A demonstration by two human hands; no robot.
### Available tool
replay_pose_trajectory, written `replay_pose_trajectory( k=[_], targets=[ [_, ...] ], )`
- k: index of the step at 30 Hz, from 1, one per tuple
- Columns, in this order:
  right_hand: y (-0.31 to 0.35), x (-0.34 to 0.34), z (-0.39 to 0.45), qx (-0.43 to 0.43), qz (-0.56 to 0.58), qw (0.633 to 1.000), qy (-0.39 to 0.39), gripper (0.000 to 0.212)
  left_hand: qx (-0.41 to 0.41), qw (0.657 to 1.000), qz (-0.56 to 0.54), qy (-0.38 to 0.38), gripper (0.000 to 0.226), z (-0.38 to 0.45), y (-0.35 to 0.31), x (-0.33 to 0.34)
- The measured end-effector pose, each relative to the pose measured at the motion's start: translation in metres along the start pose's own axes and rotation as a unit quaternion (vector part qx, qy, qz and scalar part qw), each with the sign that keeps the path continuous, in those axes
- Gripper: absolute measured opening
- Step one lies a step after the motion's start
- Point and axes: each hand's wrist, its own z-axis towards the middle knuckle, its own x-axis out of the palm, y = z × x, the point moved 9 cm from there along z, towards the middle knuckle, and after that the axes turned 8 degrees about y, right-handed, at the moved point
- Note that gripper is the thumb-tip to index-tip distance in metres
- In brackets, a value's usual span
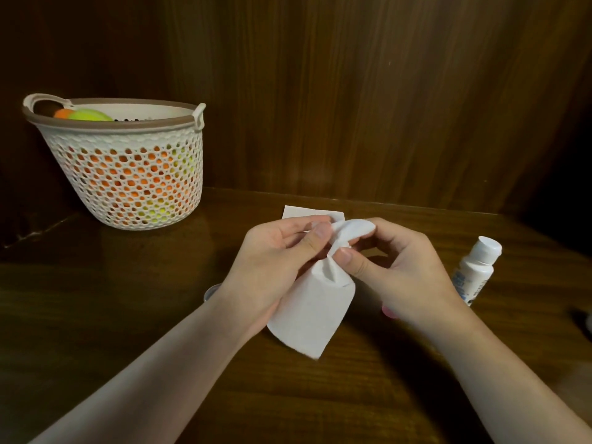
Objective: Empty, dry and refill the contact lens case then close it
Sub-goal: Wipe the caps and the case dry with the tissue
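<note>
Both hands meet above the middle of the wooden table (128, 315). My left hand (275, 261) grips something wrapped in a white tissue (314, 312); the contact lens case itself is hidden inside. My right hand (394, 267) pinches the tissue's upper part between thumb and fingers and pushes it into the bundle. The tissue's free end hangs down below the hands. A small grey cap (211, 291) peeks out beside my left wrist. A pink cap (388, 311) shows under my right wrist. A white solution bottle (475, 270) stands at the right, its cap on.
A white perforated basket (128, 174) with orange and yellow-green things inside stands at the back left. Another white tissue (298, 213) lies flat on the table behind the hands. A dark wooden wall rises at the back. A dark object (583, 318) sits at the right edge.
</note>
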Motion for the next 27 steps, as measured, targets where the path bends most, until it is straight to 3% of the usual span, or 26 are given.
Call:
replay_pose_trajectory(
  k=[3, 9, 14, 18, 21, 27],
  targets=[
    [-0.005, 0.0, -0.001, 0.02, 0.024, 1.0, -0.006, 0.02, -0.009, 1.0, 0.008, -0.001, 0.037, -0.001, -0.001, -0.001],
    [0.001, -0.001, 0.0, 0.025, -0.084, 0.996, -0.03, 0.029, -0.006, 0.999, 0.031, -0.014, 0.034, -0.001, -0.002, -0.004],
    [0.007, 0.0, -0.004, -0.004, 0.011, 1.0, -0.009, 0.026, -0.01, 1.0, 0.02, 0.002, 0.039, 0.0, -0.002, 0.002],
    [0.002, -0.003, -0.002, 0.028, -0.034, 0.999, -0.025, 0.03, -0.009, 1.0, 0.02, -0.013, 0.042, -0.002, -0.004, -0.003],
    [0.007, -0.004, -0.001, 0.004, -0.047, 0.999, -0.026, 0.028, -0.005, 1.0, 0.024, -0.009, 0.044, -0.003, -0.006, 0.0],
    [0.007, 0.002, -0.004, -0.024, 0.13, 0.991, 0.017, 0.02, 0.006, 1.0, 0.018, 0.008, 0.043, -0.003, -0.009, 0.003]
  ],
)
